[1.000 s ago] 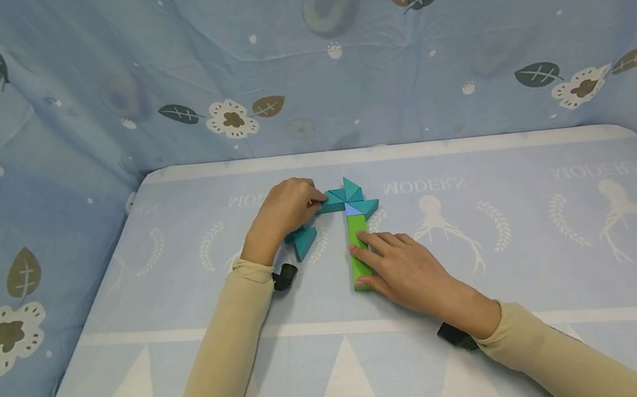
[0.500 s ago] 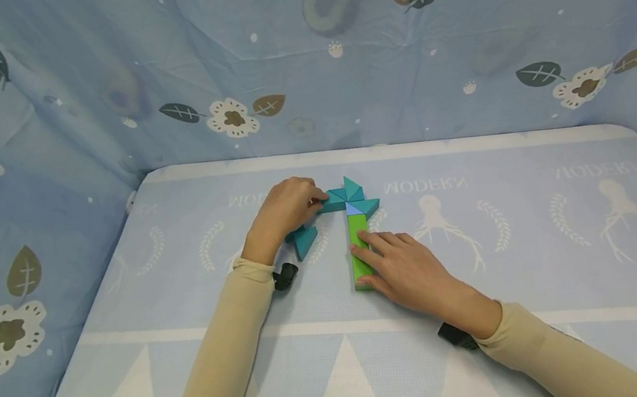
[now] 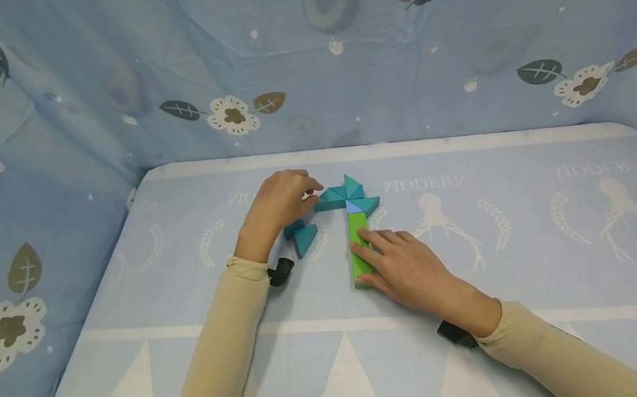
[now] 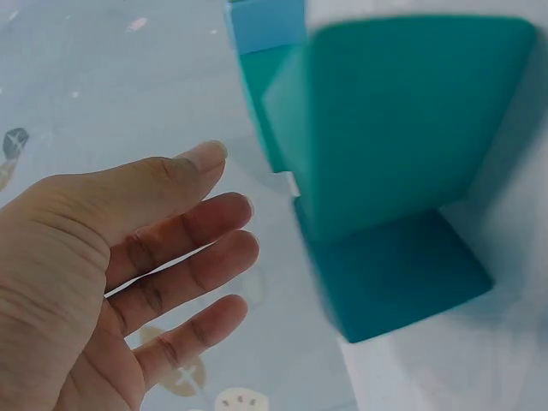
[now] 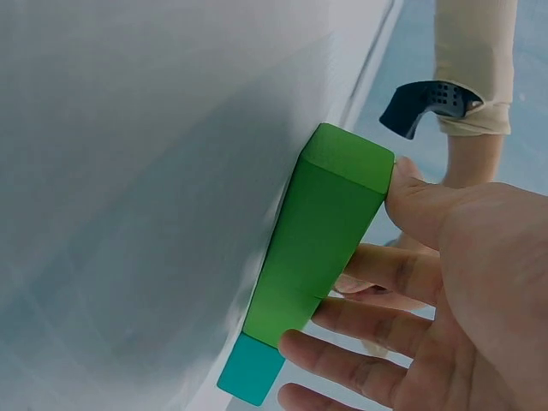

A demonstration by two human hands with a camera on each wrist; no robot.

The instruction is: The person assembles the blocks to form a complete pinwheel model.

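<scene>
Green bar (image 3: pixel 361 258) lies lengthwise on the mat, topped at its far end by a small light-blue triangle (image 3: pixel 351 206). Around that end, several teal triangular blocks (image 3: pixel 329 201) form a pinwheel shape. My right hand (image 3: pixel 410 273) rests along the bar's right side, thumb at the near end and fairly straight fingers touching it. Beside the pinwheel's left tip hovers my left hand (image 3: pixel 276 207), holding nothing; the left wrist view shows its fingers (image 4: pixel 188 265) spread loosely. Under that hand sit two loose teal blocks (image 3: pixel 306 240), partly overlapping in the head view.
A pale patterned mat (image 3: pixel 514 194) covers the table, with a blue printed cloth (image 3: pixel 294 55) hanging behind and at the left. Dark wrist-camera mounts (image 3: pixel 282 272) stick out below both wrists.
My left hand has let go of the pinwheel's left teal block and drawn slightly away, its fingers opening. The right hand and the blocks have stayed put.
</scene>
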